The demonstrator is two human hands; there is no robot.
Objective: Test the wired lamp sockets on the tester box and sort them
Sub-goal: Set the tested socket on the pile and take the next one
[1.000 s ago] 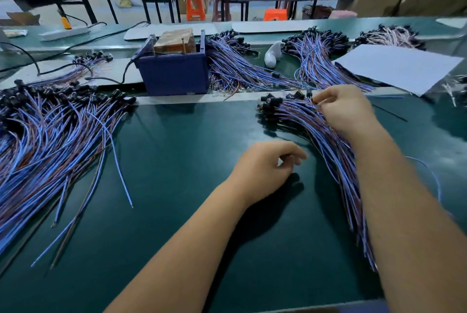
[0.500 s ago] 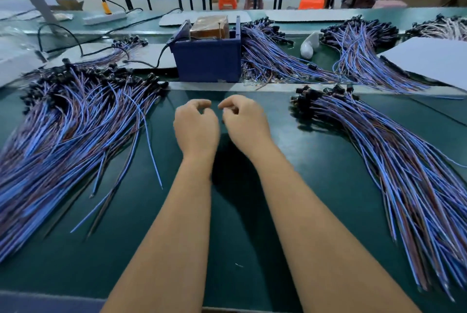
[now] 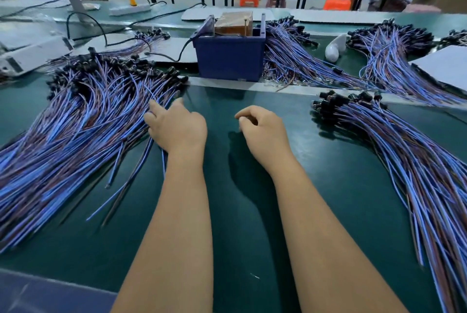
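Note:
A big pile of black lamp sockets with blue and brown wires (image 3: pixel 83 120) covers the left of the green belt. My left hand (image 3: pixel 177 127) rests at that pile's right edge, fingers spread and touching the wires. My right hand (image 3: pixel 262 131) hovers over bare belt in the middle, fingers loosely curled, holding nothing. A second pile of wired sockets (image 3: pixel 394 151) fans out on the right. The dark blue tester box (image 3: pixel 231 59) with a brown block on top stands behind the belt's far edge, straight ahead.
More socket bundles (image 3: pixel 303 60) lie behind the tester box and at the back right (image 3: pixel 389 52). A white bulb (image 3: pixel 333 48) lies between them. White sheet (image 3: pixel 447 65) at far right. A power strip (image 3: pixel 129 9) and cables sit at back left.
Both hands were together in the middle half a second ago. My left hand has moved left onto the left pile and spread its fingers; my right hand has drifted slightly right.

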